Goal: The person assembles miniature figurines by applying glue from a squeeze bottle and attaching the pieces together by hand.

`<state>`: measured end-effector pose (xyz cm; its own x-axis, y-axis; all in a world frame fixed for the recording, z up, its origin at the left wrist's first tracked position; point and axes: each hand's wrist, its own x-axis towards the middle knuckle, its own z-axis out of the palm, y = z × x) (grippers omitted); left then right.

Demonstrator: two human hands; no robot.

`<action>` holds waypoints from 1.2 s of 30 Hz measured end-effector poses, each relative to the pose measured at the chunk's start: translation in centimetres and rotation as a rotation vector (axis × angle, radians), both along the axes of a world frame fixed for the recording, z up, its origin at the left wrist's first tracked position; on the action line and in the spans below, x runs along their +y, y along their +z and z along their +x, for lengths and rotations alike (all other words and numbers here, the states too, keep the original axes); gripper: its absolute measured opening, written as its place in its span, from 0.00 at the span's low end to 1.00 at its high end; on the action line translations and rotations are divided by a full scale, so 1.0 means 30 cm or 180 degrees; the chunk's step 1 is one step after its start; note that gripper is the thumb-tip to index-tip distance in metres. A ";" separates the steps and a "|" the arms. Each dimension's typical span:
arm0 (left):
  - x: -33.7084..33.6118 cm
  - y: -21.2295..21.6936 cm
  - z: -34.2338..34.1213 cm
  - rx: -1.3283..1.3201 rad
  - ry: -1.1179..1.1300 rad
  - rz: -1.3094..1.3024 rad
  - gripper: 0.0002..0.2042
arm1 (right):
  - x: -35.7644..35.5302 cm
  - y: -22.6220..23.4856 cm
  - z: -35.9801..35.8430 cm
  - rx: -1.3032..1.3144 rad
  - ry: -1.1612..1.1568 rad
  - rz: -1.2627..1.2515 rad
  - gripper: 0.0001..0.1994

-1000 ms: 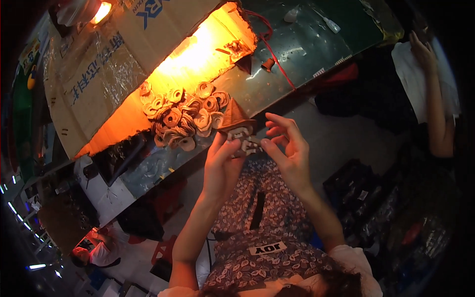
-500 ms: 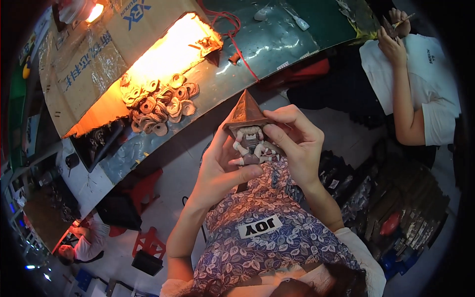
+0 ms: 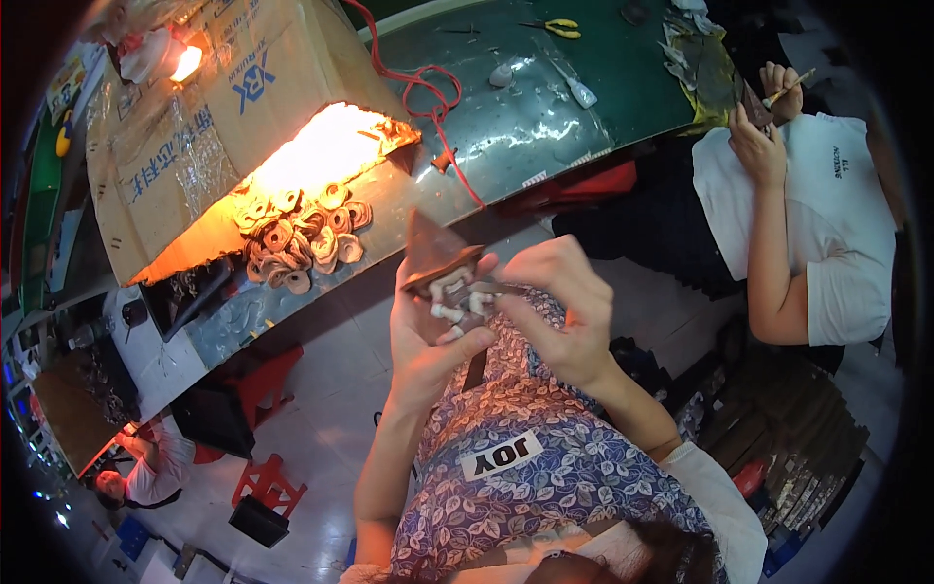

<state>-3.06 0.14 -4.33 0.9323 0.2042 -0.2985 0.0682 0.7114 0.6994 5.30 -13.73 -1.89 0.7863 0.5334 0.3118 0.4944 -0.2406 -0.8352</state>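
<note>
A small figurine (image 3: 453, 308) rests in my left hand (image 3: 420, 355), whose fingers and thumb are closed around it. It has pale limbs and a brown pointed hat (image 3: 434, 251), which tilts to the left. Beside the figurine's right side is my right hand (image 3: 566, 313), with its fingers curled and thumb and fingertips drawn together. Whatever these fingertips pinch, if anything, is too small and blurred to make out. Both hands are held in front of my blue-and-white leaf-patterned apron (image 3: 525, 467), off the bench edge.
A cardboard box (image 3: 185, 136), lit orange inside, stands on the metal bench (image 3: 389, 204) with piled ring-shaped pieces (image 3: 302, 238) at its opening. Red cord (image 3: 428, 88) and yellow-handled pliers (image 3: 559, 27) lie farther along. A co-worker (image 3: 808, 214) holds a brush at right. Below left is a red stool (image 3: 268, 482).
The figurine has moved left and its hat has gone from upright to tilted. My right hand has let go of the hat brim and its fingers have curled beside the figurine.
</note>
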 end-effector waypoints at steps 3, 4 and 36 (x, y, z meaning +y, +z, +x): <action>0.022 -0.056 -0.018 -0.0034 0.0222 -0.0246 0.39 | 0.016 -0.119 0.093 0.0910 -0.0047 0.0467 0.10; 0.029 -0.059 -0.025 -0.0047 0.0285 -0.0223 0.39 | 0.034 -0.186 0.148 0.1757 -0.0554 0.0861 0.10; 0.170 0.155 0.023 -0.1588 0.2837 -0.0649 0.22 | 0.098 0.074 0.086 0.1997 0.1767 -0.0035 0.24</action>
<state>-2.37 5.23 0.34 0.4953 0.8683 -0.0269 -0.8039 0.4699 0.3647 7.89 -10.80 0.31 0.4344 0.8947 -0.1036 -0.0123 -0.1091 -0.9940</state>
